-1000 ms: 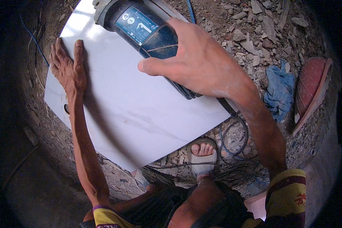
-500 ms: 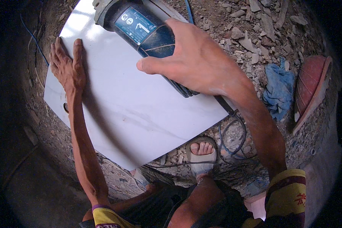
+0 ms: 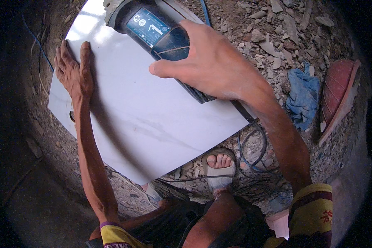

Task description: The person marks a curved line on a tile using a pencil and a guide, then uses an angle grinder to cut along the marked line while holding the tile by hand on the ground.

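A large white tile with faint grey veining lies over the rubble in front of me. My right hand is wrapped round the dark body of an angle grinder, which points up and left over the tile's far part. Its metal head runs out of the top of the picture, so the disc is hidden. My left hand rests flat near the tile's left edge, fingers stretched forward. Close to my left wrist, a small round hole shows in the tile.
Broken stone and rubble cover the ground at the far right. A blue cloth lies beside a red, rounded object with a pale rim. The grinder's black cable loops near my sandalled foot. A blue cord runs behind the tile.
The grinder and my right hand have shifted very slightly, the tool's head a little to the right. My left hand stays in place on the tile.
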The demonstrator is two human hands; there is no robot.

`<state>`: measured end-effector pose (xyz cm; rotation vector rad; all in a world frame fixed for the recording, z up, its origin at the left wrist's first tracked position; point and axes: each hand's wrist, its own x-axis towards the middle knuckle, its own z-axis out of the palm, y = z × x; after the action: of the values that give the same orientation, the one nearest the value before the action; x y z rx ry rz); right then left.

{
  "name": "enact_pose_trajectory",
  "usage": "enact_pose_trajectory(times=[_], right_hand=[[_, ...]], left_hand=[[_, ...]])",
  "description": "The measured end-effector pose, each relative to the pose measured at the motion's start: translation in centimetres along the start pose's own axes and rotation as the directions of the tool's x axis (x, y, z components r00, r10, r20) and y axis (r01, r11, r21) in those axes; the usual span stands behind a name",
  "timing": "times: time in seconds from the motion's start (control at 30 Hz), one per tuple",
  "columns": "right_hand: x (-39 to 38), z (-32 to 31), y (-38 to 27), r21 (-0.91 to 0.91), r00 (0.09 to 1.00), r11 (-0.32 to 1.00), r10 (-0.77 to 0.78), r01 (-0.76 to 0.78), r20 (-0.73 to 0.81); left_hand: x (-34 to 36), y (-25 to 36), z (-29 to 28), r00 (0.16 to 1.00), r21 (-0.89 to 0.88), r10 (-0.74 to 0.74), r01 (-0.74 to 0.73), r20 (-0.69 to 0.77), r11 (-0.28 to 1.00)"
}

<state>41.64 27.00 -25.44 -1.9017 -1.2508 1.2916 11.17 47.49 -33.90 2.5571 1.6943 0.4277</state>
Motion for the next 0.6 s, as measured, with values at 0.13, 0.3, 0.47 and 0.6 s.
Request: enact_pose_trajectory(times=[0.13, 0.3, 0.47, 0.6], right_hand=[[0.5, 0.2, 0.5, -0.016, 0.998, 0.998, -0.055, 0.055, -0.003], [-0.4, -0.2, -0.3, -0.037, 1.000, 0.999, -0.002, 0.002, -0.010], [-1.1, 0.0, 0.5, 0.057, 0.999, 0.998, -0.014, 0.017, -0.038], [-1.0, 0.4, 1.3, -0.025, 0.994, 0.997, -0.079, 0.077, -0.073]], left_hand=[[-0.1, 0.0, -0.1, 1.000, -0.005, 0.003, -0.003, -0.008, 1.000], [0.0, -0.5, 0.2, 1.000, 0.014, 0.005, -0.005, -0.016, 1.000], [-0.1, -0.2, 0.0, 1.000, 0.004, 0.022, -0.022, -0.008, 1.000], [-0.1, -0.2, 0.1, 1.000, 0.002, 0.003, -0.003, -0.005, 1.000]])
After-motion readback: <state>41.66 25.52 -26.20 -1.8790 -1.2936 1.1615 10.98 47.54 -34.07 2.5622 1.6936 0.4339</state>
